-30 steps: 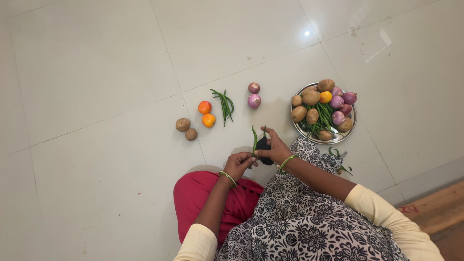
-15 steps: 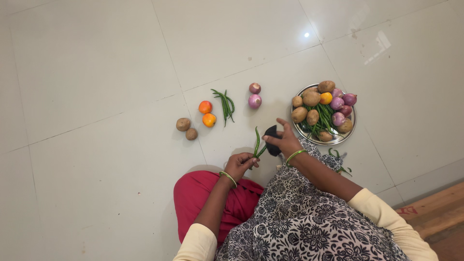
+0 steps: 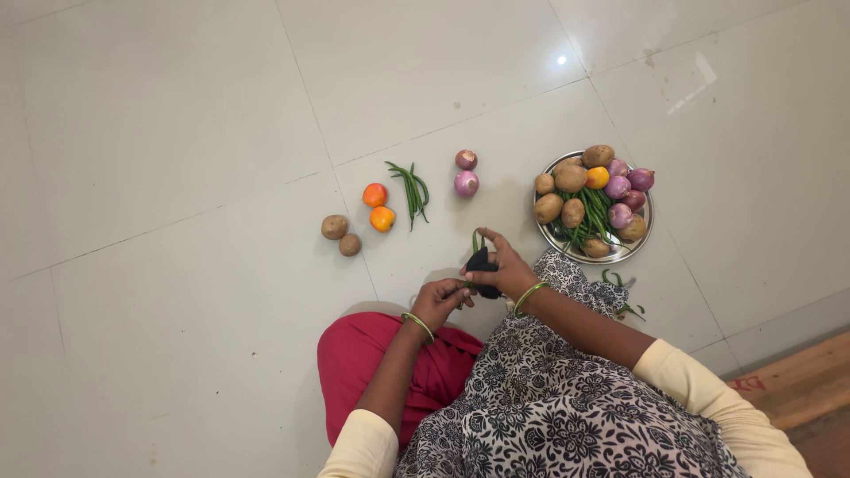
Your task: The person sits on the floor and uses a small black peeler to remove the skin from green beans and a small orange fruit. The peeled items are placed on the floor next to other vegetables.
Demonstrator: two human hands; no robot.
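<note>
Lighting: bright, even, indoor. A lamp above me shows as a small white glare spot (image 3: 562,61) on the glossy tiled floor (image 3: 177,133); a paler window-like sheen (image 3: 695,84) lies toward the upper right corner. Shadows: soft and short; a faint grey one spreads on the tiles around my hands, and a thin one hugs the steel plate (image 3: 642,239). Sharpness: good across the frame, vegetables crisp, no motion blur on my fingers. Distortion: tile joints bow slightly toward the edges. Corners: a little dimmer than the centre.
</note>
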